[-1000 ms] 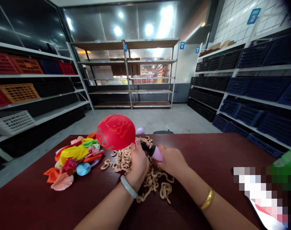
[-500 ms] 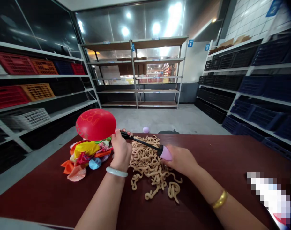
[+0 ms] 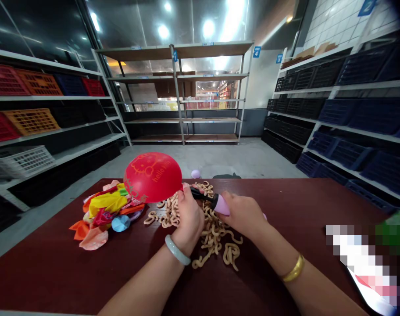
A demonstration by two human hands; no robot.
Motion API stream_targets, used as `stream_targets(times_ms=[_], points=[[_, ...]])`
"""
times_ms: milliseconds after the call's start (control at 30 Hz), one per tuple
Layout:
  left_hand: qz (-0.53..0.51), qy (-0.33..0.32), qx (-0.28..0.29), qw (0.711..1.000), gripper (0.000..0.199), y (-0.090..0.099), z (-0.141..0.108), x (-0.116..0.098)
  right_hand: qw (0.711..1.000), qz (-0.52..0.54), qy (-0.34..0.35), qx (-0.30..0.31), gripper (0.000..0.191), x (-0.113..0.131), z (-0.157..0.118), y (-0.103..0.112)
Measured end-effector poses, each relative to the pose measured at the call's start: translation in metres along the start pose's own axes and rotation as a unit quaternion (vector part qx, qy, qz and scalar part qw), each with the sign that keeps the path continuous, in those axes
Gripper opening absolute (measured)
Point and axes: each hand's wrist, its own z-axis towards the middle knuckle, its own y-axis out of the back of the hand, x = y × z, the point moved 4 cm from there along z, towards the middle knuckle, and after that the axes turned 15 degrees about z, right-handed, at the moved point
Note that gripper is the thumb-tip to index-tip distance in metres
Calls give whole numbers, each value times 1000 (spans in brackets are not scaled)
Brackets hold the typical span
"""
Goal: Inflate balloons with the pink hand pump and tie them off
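A partly inflated red balloon (image 3: 153,177) with "hello kitty" printed on it sits over the table's left half. My left hand (image 3: 191,215) is closed around its neck and the black end of a balloon pump (image 3: 223,205). Closed on the pump's lilac body is my right hand (image 3: 246,215), close to the left one. Little of the black rod shows between the hands. Beneath them lies a heap of beige, curled noodle-like pieces (image 3: 215,239), partly hidden by my left hand. To the left rests a pile of uninflated balloons (image 3: 108,204) in several colours.
The dark red table (image 3: 272,285) spreads out below. A pale lilac round object (image 3: 195,174) shows just past its far edge. Shelving (image 3: 178,109) stands at the back, with crates (image 3: 32,121) racked left and dark bins (image 3: 371,116) right. A pixelated patch covers something at lower right.
My left hand has moved right with the balloon, toward my right hand. The long black rod seen between them before is now mostly out of sight. The balloon looks slightly bigger.
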Motion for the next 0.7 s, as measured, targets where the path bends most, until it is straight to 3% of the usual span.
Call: stream_targets(times_ms=[100, 233, 367, 533, 700], points=[[21, 5, 8, 1000, 23, -6, -12, 4, 1000, 28, -9, 7, 36, 7, -1, -3], [33, -16, 38, 999, 21, -9, -9, -10, 998, 63, -9, -5, 37, 11, 0, -6], [26, -70, 38, 996, 20, 1, 17, -37, 999, 50, 6, -19, 43, 6, 3, -5], [7, -82, -17, 996, 13, 29, 59, -67, 999, 31, 21, -19, 47, -12, 8, -2], [1, -88, -19, 996, 12, 31, 63, -64, 1000, 1, 9, -22, 46, -24, 8, 0]])
